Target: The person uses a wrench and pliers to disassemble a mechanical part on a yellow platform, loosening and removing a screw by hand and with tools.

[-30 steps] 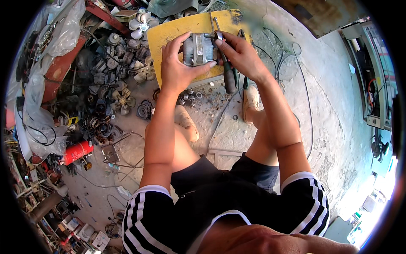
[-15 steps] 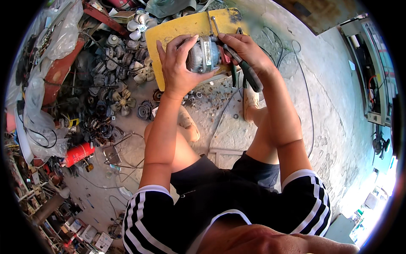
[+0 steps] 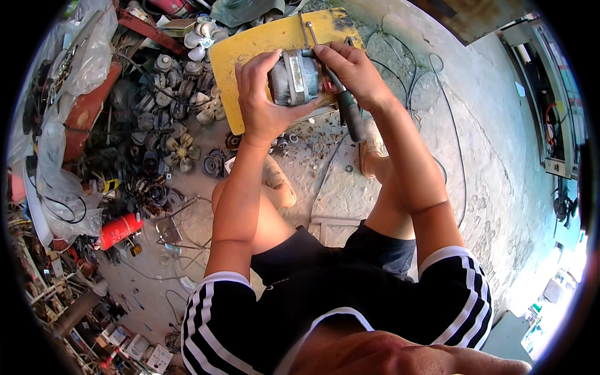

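A small round electric motor (image 3: pixel 284 79), silvery with a pale label band, rests over the yellow board in front of me. My left hand (image 3: pixel 257 97) grips it from the left, the thumb along its near side and the fingers at its far side. Closed at the motor's right end, my right hand (image 3: pixel 352 70) holds pliers (image 3: pixel 352 115) with dark green handles pointing toward me. The jaws are hidden beneath the hand and motor. A thin metal rod with a rounded end (image 3: pixel 310 31) lies just beyond the right fingertips.
The motor is worked over a yellow board (image 3: pixel 240 47). Piled at left are motors and fan blades (image 3: pixel 182 152), beside a red cylinder (image 3: pixel 120 230). Black cable (image 3: pixel 409 75) curls on the floor at right. A metal cabinet (image 3: pixel 553 94) stands far right.
My right hand has shifted slightly left, and the pliers' handles have swung from a rightward slant to nearly straight toward me. The motor and left hand have moved a little left.
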A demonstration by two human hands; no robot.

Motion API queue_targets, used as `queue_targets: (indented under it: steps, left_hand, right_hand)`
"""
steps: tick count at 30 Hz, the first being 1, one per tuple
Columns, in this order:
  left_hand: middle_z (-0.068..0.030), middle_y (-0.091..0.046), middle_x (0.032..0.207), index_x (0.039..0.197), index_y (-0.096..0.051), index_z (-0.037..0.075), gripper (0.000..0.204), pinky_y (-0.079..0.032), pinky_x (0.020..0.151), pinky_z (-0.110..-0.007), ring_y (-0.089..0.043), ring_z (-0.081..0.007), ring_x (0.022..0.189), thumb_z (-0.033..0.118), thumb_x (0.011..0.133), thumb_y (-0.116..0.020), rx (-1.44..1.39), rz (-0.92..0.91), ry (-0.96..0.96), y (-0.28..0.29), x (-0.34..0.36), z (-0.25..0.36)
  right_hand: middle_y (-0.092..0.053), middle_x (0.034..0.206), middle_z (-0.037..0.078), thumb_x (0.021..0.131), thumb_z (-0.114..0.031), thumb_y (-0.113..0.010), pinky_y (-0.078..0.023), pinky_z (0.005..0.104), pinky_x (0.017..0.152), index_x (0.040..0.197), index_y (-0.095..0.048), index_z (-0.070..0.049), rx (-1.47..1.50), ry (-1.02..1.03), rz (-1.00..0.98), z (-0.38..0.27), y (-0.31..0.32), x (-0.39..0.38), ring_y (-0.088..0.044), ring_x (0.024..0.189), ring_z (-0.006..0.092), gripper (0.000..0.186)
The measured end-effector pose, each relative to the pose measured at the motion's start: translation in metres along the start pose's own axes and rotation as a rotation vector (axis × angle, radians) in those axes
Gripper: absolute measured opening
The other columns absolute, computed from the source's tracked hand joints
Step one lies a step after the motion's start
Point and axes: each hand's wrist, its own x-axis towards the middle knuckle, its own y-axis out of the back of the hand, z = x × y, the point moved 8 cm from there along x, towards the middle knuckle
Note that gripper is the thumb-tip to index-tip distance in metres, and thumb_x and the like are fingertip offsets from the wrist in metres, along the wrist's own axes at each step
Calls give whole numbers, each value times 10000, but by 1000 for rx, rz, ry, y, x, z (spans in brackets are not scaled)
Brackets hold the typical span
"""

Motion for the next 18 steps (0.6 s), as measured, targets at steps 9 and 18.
queue_targets:
  steps: [9,18]
  left_hand:
    - [-31,-574,1189,1278,-524,209,943,-185,1102,-671,-546,-247,1139,314,438,-939,97,-105,-138,-2,-4,7]
    - [-35,-577,1200,1272,-524,190,936,-205,1102,-653,-553,-254,1138,326,445,-941,33,-69,-94,-4,-2,5]
  right_hand:
    - [-560,650,-27,909,-367,-673,-370,191,442,971,-672,-33,219,-280,-125,18,-3,-8,-492,516,44,340]
    - [-598,688,1,905,-392,-688,-406,233,518,945,-655,-22,54,-40,-9,11,1,-3,-524,587,72,373]
